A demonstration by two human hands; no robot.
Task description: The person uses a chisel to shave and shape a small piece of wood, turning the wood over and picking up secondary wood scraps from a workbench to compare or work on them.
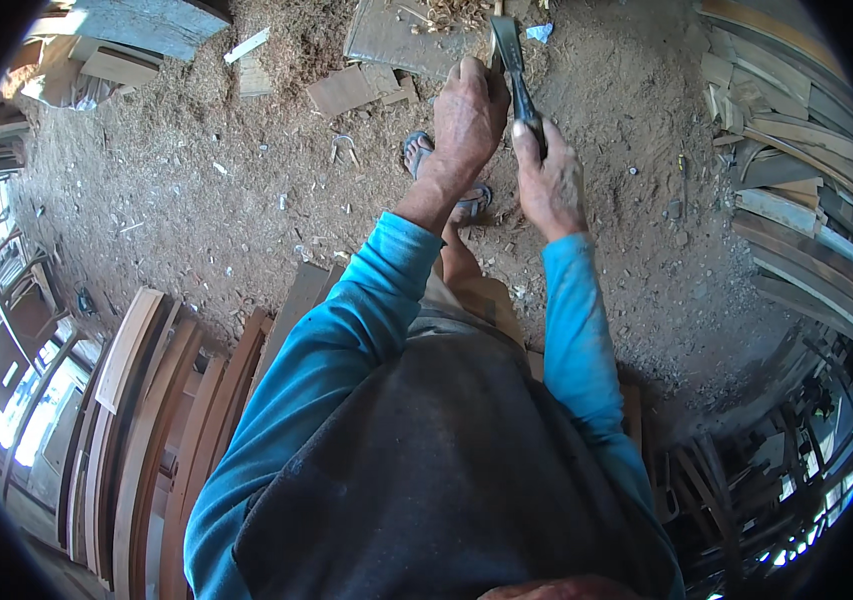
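Note:
My right hand (552, 185) is wrapped round the black handle of a dark metal tool (512, 62). The tool points away from me, narrow in the middle and wider at its far end; its exact kind is unclear. Just left of it, my left hand (470, 115) is closed in a fist, higher up than the right. A thin, light-edged piece (495, 45) sticks up beside that fist, close against the tool; most of what the fist grips is hidden. Beyond both hands lies a flat grey board (401, 45) with curled wood shavings (456, 14) on it.
Sawdust and chips cover the dirt floor (246, 200). My sandalled feet (418, 152) stand below my hands. Loose board offcuts (341, 92) lie ahead on the left. Planks are stacked near left (156, 400) and far right (796, 205). A thin screwdriver-like tool (683, 175) lies right.

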